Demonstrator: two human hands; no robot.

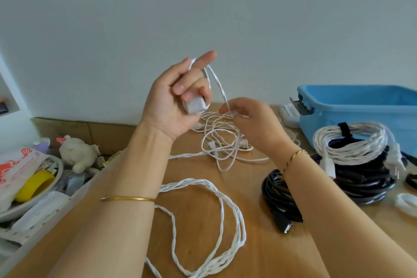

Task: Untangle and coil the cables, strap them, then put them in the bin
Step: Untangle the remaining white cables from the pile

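I see my left hand [173,99] raised, fingers curled around a small white plastic plug [194,105]; its thin white braided cable [217,83] runs to my right hand's [252,119] pinching fingertips, above the far tangle, left of the blue plastic bin [361,106].

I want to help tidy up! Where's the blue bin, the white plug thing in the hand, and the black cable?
blue bin [352,106]: head view, its front wall.
white plug [194,105]: head view, its flat end, held in the left hand [171,101].
black cable [278,196]: head view, middle of the coil.
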